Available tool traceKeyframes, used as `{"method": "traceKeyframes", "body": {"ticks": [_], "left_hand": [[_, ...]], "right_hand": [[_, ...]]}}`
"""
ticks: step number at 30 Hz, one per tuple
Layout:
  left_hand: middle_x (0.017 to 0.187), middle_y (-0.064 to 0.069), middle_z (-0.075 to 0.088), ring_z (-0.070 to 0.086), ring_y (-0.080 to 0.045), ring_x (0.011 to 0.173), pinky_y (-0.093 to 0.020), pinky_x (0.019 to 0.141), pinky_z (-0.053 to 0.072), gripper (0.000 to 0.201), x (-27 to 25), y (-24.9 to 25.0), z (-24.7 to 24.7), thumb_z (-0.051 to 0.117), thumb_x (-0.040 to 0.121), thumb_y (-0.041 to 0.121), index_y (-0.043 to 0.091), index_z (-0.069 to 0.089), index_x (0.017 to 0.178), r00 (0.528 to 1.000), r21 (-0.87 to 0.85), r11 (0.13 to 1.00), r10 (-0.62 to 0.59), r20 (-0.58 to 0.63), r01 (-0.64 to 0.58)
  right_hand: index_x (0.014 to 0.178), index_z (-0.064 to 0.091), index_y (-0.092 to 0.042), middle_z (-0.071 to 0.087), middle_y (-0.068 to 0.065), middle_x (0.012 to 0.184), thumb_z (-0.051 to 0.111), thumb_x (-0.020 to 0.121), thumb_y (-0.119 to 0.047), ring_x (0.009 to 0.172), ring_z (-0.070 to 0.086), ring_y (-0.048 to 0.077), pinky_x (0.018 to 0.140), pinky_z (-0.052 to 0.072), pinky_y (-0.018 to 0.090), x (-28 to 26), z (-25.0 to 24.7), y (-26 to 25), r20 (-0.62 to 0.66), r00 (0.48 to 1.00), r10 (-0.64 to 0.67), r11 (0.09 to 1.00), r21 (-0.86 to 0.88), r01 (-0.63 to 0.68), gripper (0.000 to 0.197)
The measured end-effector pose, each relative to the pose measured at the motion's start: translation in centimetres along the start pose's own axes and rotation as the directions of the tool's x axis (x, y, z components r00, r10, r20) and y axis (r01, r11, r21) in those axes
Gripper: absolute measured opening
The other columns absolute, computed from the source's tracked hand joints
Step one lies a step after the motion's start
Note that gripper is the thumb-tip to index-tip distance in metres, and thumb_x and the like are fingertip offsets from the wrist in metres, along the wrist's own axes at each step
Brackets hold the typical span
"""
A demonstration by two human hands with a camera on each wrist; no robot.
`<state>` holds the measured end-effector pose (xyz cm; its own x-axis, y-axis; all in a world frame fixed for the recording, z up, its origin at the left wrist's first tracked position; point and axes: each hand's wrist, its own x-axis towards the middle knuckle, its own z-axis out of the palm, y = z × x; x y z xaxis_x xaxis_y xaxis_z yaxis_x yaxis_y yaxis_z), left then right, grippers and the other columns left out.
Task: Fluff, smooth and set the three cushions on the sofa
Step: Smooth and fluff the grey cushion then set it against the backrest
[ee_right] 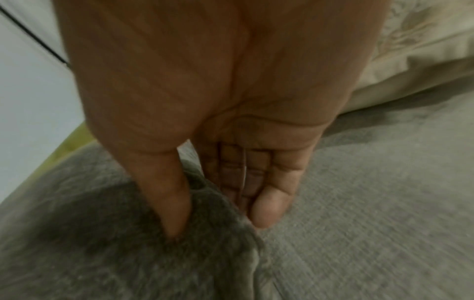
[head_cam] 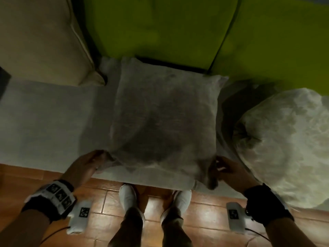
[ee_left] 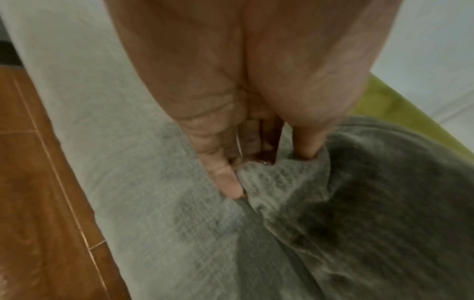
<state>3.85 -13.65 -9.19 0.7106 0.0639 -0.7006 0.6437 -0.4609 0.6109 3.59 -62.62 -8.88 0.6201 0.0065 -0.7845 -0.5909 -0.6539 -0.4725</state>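
A grey square cushion (head_cam: 163,118) lies flat on the sofa seat (head_cam: 49,122), right in front of me. My left hand (head_cam: 92,163) pinches its near left corner (ee_left: 277,182) between thumb and fingers. My right hand (head_cam: 222,168) pinches the near right corner (ee_right: 212,219), thumb on top and fingers beside the edge. A cream patterned cushion (head_cam: 288,143) lies on the seat to the right, also seen in the right wrist view (ee_right: 423,52). A third cushion is not in view.
The green sofa backrest (head_cam: 178,29) rises behind the grey cushion. A cream armrest (head_cam: 41,41) stands at the left. My white shoes (head_cam: 128,195) stand on the brown tiled floor (head_cam: 23,179) at the seat's front edge.
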Motion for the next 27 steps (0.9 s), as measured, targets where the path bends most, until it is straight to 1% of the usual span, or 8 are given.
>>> {"method": "traceKeyframes", "body": {"ticks": [3,6,9,12,15,17,21,27], "left_hand": [[0.087,0.003,0.078,0.073,-0.026,0.090,-0.031,0.073,0.059,0.036,-0.7,-0.4,0.5,0.082,0.068,0.026,0.022,0.073,0.103,0.997,-0.084,0.995,-0.056,-0.058,0.051],[0.080,-0.006,0.077,0.074,-0.032,0.082,-0.048,0.083,0.060,0.010,-0.1,-2.1,0.3,0.078,0.083,0.015,0.018,0.075,0.092,0.964,-0.098,0.987,-0.145,-0.225,0.125],[0.087,-0.012,0.075,0.073,-0.032,0.082,-0.050,0.087,0.057,0.015,0.0,-2.4,1.5,0.064,0.093,0.006,0.008,0.073,0.105,0.951,0.006,0.980,-0.191,-0.244,0.198],[0.119,-0.016,0.068,0.067,-0.033,0.098,-0.036,0.086,0.051,0.035,-0.6,0.3,2.2,0.057,0.098,0.017,0.016,0.061,0.133,0.935,0.267,0.947,-0.077,-0.346,0.177],[0.156,-0.007,0.034,0.042,-0.028,0.138,-0.039,0.110,0.035,0.053,-2.5,6.0,2.5,0.051,0.100,0.039,0.032,0.036,0.151,0.878,0.309,0.946,0.229,-0.420,-0.099],[0.165,0.006,0.011,0.021,-0.018,0.148,-0.041,0.115,0.024,0.061,-3.3,10.5,3.6,0.046,0.097,0.057,0.050,0.020,0.151,0.870,0.381,0.885,0.392,-0.300,-0.267],[0.162,0.012,-0.028,-0.011,-0.026,0.153,-0.052,0.123,0.009,0.077,-0.5,14.6,6.3,0.027,0.084,0.085,0.062,-0.009,0.148,0.909,0.603,0.720,0.417,0.017,-0.342],[0.150,0.025,-0.041,-0.021,-0.034,0.150,-0.063,0.120,0.013,0.085,3.3,12.4,8.1,0.028,0.072,0.095,0.070,-0.017,0.140,0.981,0.671,0.718,0.172,0.091,-0.188]], "right_hand": [[0.119,0.060,-0.039,0.074,-0.010,0.099,0.083,0.083,-0.024,0.084,0.072,0.004,0.079,0.054,0.024,0.0,-0.5,1.3,-0.003,0.999,-0.044,0.997,-0.064,0.043,0.045],[0.097,0.072,-0.036,0.076,-0.001,0.079,0.085,0.080,-0.011,0.069,0.074,0.015,0.075,0.060,0.043,-0.3,-0.7,2.7,-0.084,0.995,-0.050,0.998,-0.041,0.046,0.033],[0.092,0.063,-0.061,0.072,-0.010,0.071,0.080,0.084,-0.015,0.066,0.069,0.010,0.071,0.056,0.036,-0.3,-0.3,4.1,-0.077,0.991,-0.106,0.977,-0.194,0.089,0.050],[0.105,0.069,-0.048,0.076,-0.002,0.099,0.059,0.093,-0.017,0.092,0.072,0.022,0.084,0.050,0.030,-0.5,-1.0,2.8,-0.150,0.950,-0.274,0.896,-0.400,0.196,0.034],[0.138,0.060,-0.023,0.060,0.010,0.139,0.042,0.105,-0.038,0.123,0.061,0.029,0.102,0.040,0.027,-1.7,-3.5,-1.2,-0.338,0.827,-0.448,0.848,-0.454,0.274,0.040],[0.157,0.029,-0.037,0.025,-0.004,0.165,0.027,0.101,-0.063,0.149,0.029,0.018,0.116,0.024,0.029,-2.6,-4.8,-5.2,-0.257,0.856,-0.449,0.858,-0.392,0.332,0.062],[0.151,-0.018,-0.057,-0.030,-0.013,0.165,0.017,0.093,-0.076,0.153,-0.026,0.022,0.125,0.000,0.047,0.2,-3.7,-10.8,-0.011,0.781,-0.625,0.639,-0.582,0.503,0.070],[0.142,-0.024,-0.067,-0.045,-0.022,0.154,0.020,0.085,-0.090,0.150,-0.033,0.021,0.123,0.004,0.061,6.6,-2.3,-9.6,0.122,0.915,-0.385,0.696,-0.613,0.374,0.076]]}}
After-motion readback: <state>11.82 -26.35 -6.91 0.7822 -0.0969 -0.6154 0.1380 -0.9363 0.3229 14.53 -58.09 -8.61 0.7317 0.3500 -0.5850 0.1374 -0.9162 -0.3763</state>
